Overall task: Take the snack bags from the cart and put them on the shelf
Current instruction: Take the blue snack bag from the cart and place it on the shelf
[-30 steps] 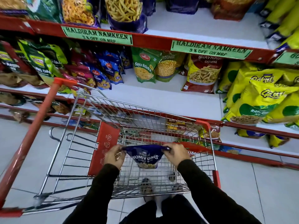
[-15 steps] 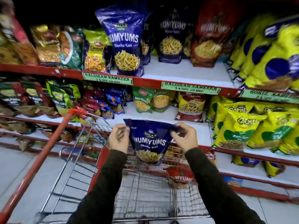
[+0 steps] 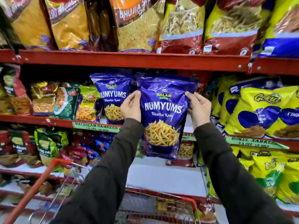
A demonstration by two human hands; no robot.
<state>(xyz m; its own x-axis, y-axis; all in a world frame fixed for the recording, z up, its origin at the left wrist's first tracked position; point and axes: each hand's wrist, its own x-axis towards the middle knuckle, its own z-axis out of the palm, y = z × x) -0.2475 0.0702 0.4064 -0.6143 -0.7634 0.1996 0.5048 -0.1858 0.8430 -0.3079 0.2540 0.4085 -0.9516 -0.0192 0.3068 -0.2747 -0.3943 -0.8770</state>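
I see my left hand (image 3: 130,107) and right hand (image 3: 199,109) pinching the blue Numyums bag (image 3: 163,113) upright by its sides, just right of the shelved Numyums bag (image 3: 111,94).

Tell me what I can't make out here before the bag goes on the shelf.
- Shelf spot behind the held Numyums bag, head view: covered by the bag.
- Cart contents: cut off by the bottom edge and the sleeves, blurred.
- Bag behind right hand: label mostly hidden.

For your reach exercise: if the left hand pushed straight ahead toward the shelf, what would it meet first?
Probably the shelved Numyums bag, which stands just behind the left hand as it grips the held bag. Depth is unclear, so the gap can't be judged.
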